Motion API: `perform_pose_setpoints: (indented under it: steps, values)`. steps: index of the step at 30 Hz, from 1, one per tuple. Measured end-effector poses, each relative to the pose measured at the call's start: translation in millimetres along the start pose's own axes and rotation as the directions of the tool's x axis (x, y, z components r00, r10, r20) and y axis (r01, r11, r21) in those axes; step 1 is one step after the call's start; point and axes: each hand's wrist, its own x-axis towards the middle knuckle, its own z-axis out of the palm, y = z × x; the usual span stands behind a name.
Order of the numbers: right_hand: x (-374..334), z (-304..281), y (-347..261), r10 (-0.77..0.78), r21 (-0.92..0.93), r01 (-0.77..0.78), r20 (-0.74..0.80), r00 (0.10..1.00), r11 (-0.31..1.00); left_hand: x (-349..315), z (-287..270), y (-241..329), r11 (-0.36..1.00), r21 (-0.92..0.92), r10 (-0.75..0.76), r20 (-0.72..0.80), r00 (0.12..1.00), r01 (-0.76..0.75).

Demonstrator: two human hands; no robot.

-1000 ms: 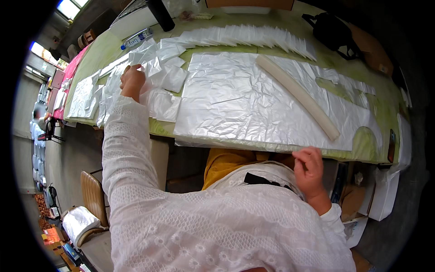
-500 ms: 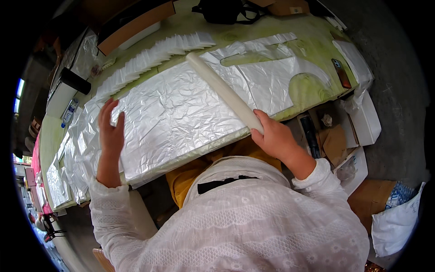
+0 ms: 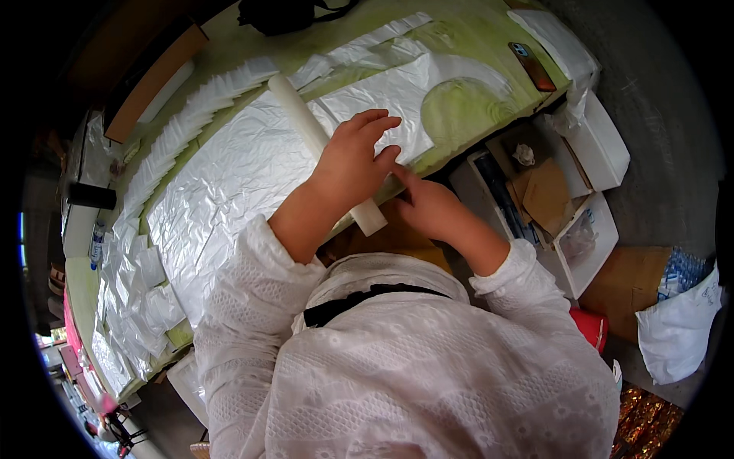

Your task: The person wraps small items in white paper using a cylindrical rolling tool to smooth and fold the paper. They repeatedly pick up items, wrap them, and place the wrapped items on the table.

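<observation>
A long off-white tube (image 3: 298, 111) lies across crinkled, silvery-white plastic film (image 3: 229, 168) on the green-topped table. Its near end overhangs the front edge. Over the tube, my left hand (image 3: 353, 157) is open, fingers spread and loosely curved, covering the tube's middle. My right hand (image 3: 430, 205) is just right of the tube's near end, its index finger stretched toward my left thumb. No object shows in it; its other fingers are partly hidden. To the right, the film has a rounded cut-out baring the green tabletop (image 3: 466, 111).
A row of folded clear plastic pieces (image 3: 180, 115) runs along the far side. Folded film pieces (image 3: 134, 291) lie at the left. A phone (image 3: 533, 67) rests near the right corner. Open white boxes (image 3: 592, 237) stand below the table at right; a black bag (image 3: 279, 15) lies far back.
My right hand has let go of the tube and moved slightly left. My left hand has swung right from the film to above the tube. The view has shifted too.
</observation>
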Motion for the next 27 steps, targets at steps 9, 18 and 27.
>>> perform_pose_setpoints:
  steps: [9, 18, 27]
  values:
    - [-21.5, -11.6, 32.6, 0.128, 0.371, -0.147, 0.076, 0.989, 0.917, 44.1, 36.4, -28.8, 0.949, 0.165, -0.290, 0.135, 0.947, 0.267]
    - [4.2, -44.1, 26.6, -0.549, -0.096, 0.583, -0.486, 0.680, 0.807, 40.7, 30.4, -34.5, 0.881, -0.004, -0.465, 0.190, 0.865, 0.474]
    - [33.6, -27.8, 47.6, -0.587, -0.392, 0.454, -0.358, 0.726, 0.800, 39.1, 28.6, -39.4, 0.815, -0.247, -0.520, 0.086, 0.850, 0.524]
